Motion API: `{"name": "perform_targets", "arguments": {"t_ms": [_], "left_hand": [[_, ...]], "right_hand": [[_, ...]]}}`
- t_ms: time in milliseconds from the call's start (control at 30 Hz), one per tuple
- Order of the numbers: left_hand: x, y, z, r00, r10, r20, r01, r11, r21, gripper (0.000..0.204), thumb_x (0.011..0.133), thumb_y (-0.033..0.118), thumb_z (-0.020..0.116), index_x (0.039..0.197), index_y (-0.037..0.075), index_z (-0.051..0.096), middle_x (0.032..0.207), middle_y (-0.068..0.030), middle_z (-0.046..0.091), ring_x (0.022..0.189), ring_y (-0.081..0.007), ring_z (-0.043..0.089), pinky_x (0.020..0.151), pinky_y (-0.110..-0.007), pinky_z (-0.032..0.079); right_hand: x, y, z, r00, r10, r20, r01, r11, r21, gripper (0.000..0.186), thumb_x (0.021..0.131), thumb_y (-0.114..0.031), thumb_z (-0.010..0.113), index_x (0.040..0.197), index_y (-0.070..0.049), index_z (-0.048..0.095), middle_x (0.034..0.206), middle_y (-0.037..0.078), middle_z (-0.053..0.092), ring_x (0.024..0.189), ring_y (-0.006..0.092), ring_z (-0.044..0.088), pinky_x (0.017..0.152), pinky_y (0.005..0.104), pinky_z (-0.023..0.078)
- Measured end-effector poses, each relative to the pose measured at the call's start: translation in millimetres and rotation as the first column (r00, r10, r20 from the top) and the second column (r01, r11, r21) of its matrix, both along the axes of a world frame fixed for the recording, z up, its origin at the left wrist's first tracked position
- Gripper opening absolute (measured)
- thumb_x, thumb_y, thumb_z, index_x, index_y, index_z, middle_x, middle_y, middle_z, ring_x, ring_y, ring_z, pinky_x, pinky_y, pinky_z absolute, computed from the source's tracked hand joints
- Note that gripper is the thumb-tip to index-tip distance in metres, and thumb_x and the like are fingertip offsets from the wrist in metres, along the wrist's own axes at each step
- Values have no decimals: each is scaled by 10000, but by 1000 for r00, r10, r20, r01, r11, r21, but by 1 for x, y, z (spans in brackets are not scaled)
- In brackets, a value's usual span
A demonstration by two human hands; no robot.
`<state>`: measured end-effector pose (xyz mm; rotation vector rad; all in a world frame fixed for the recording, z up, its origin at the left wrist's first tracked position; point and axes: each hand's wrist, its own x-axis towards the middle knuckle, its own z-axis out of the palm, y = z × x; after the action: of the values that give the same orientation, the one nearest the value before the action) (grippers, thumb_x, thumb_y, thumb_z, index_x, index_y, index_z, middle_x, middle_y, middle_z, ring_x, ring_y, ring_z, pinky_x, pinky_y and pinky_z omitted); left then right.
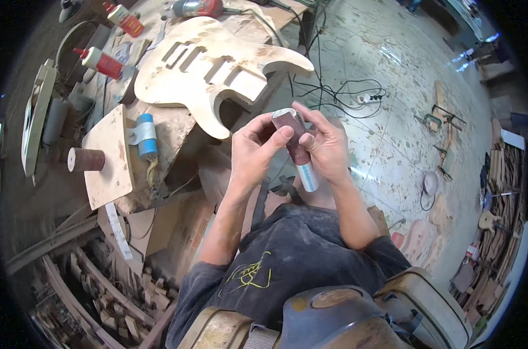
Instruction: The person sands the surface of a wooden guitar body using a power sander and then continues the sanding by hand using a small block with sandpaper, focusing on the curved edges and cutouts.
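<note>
Over my lap, both hands hold a reddish-brown piece of sandpaper [294, 136] bent around a white tube [307, 177] with blue markings, whose lower end sticks out. My left hand [249, 154] pinches the sandpaper's left side, thumb on its front. My right hand [329, 152] grips the right side, with its thumb near the middle and its index finger reaching past the top edge. The sandpaper's pale backing shows at the curled top. Just beyond my hands, a pale wooden electric guitar body [176, 78] with routed cavities lies on the dusty workbench [174, 131].
Left, a board [110, 157] carries a sanding drum [86, 160] and a blue cylindrical motor [147, 136]. Two glue bottles [104, 63] and a power tool [197, 8] are on the bench. Black cables [334, 93] cross the floor. Wood offcuts [130, 302] fill the lower left.
</note>
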<state>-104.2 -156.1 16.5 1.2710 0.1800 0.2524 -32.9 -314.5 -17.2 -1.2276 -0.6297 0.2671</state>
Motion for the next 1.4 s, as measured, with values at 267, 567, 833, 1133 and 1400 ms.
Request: {"name": "perform_targets", "arguments": {"t_ms": [267, 567, 833, 1133, 1400], "left_hand": [[32, -3, -2, 1000, -8, 2, 8, 995, -103, 307, 948, 221, 785, 1116, -22, 702, 986, -35, 709, 888, -90, 626, 839, -253, 499], [41, -18, 1, 971, -228, 67, 230, 973, -25, 331, 962, 207, 759, 1197, -5, 659, 1066, -19, 682, 932, -88, 621, 841, -248, 486], [51, -36, 29, 898, -369, 240, 399, 912, -91, 403, 912, 139, 766, 1251, -29, 627, 1096, -62, 693, 1022, -151, 647, 968, -309, 482], [16, -28, 39, 890, -323, 321, 385, 910, -153, 344, 921, 156, 795, 1189, -22, 675, 1056, -58, 728, 942, -112, 661, 901, -259, 499], [-8, -31, 28, 906, -209, 369, 213, 977, 29, 313, 977, 71, 705, 1246, -81, 657, 1078, -68, 726, 958, -114, 656, 876, -270, 514]], "right_hand": [[-12, -42, -3, 913, 272, -305, -320, 940, -118, 718, 1096, -361, 524, 1650, -65, 178, 892, 41, 671, 550, 71, 581, 486, 228, 478], [-15, -70, 39, 998, 33, 47, -6, 871, -491, 735, 1100, -430, 458, 1666, -120, 108, 852, 61, 705, 501, 134, 623, 466, 279, 482], [-38, -76, 51, 996, -62, -71, 45, 975, -218, 701, 1088, -579, 373, 1570, -71, 349, 934, 54, 726, 534, 118, 632, 500, 271, 506], [-66, -76, 78, 986, 46, -162, -76, 981, -180, 430, 1119, -413, 431, 1330, -57, 547, 898, 48, 682, 600, 59, 595, 493, 227, 472], [-78, -52, 61, 643, -437, 629, 684, 697, -215, 616, 871, -237, 800, 1439, -106, 602, 1085, 177, 694, 948, 358, 684, 831, 413, 538]]}}
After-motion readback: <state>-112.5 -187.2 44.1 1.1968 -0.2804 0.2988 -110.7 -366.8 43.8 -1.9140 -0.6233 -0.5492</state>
